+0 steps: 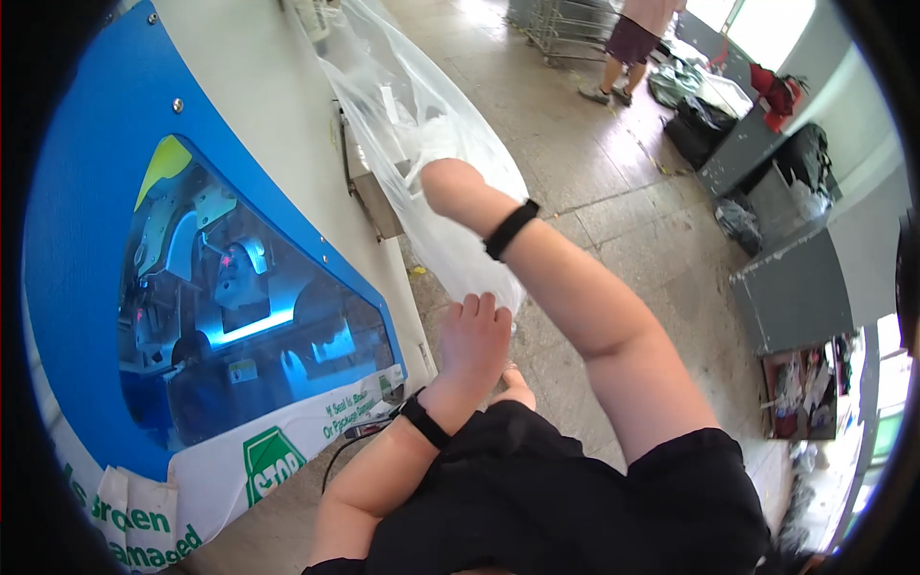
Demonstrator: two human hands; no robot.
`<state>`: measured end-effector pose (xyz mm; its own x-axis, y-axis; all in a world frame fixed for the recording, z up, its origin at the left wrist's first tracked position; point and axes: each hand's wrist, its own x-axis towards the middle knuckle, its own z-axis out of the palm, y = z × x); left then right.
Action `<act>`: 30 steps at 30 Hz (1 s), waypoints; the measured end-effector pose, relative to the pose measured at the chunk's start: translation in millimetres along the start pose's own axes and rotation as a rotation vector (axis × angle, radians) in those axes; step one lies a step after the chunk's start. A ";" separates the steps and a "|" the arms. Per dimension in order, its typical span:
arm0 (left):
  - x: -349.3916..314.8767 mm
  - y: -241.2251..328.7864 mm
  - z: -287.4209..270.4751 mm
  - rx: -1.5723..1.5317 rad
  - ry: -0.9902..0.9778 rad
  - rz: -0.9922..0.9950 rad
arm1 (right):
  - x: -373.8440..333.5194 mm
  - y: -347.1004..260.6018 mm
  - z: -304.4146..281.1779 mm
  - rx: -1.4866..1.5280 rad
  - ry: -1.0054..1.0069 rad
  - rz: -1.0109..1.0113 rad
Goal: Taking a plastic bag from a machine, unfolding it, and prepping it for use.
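Observation:
A long translucent plastic bag (460, 244) hangs beside the machine, with white items (431, 139) showing inside its upper part. My left hand (474, 340) is closed at the bag's near end, its fingers curled over the plastic. Farther up, my right hand (455, 192) is bent down at the wrist over the bag, against the white items. Its fingers are hidden behind the back of the hand, so its grip does not show. Both wrists wear black bands.
At left stands a machine with a blue panel (91, 144) and a lit window (249, 316). A metal box (374, 192) juts out behind the bag. Beyond are a person (637, 38), a wire cage cart (565, 29), black bags (700, 125) and grey cabinets (795, 297).

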<state>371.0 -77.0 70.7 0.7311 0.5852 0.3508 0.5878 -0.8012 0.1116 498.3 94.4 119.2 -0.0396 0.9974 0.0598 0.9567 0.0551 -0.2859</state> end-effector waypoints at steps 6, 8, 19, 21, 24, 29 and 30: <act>22.0 0.3 -2.2 0.046 -0.138 -0.117 | 71.6 78.4 18.4 -0.371 -0.500 -0.146; 34.9 -2.0 -9.8 -0.013 -0.138 -0.236 | 70.2 105.8 22.8 -0.325 -0.581 -0.090; 124.5 -9.9 -34.5 -0.290 0.464 -0.366 | -66.3 117.7 -50.8 0.409 -0.190 -0.965; 130.3 -15.3 -19.5 -0.276 0.308 -0.379 | -76.8 124.3 -65.1 0.378 -0.676 -0.823; 124.7 -19.0 2.7 -0.152 -0.258 -0.528 | -62.4 138.7 -72.1 0.395 -0.588 -0.446; 119.5 -19.3 23.4 0.143 -0.388 -0.368 | 4.5 130.0 -36.5 0.268 -0.059 -0.548; 120.0 -17.5 24.6 0.157 -0.367 -0.377 | 23.1 121.8 -21.9 0.179 -0.025 -0.517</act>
<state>456.9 10.3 88.0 0.5163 0.8556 -0.0372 0.8564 -0.5161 0.0167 620.2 123.1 106.7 -0.5010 0.8387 0.2137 0.7467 0.5437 -0.3832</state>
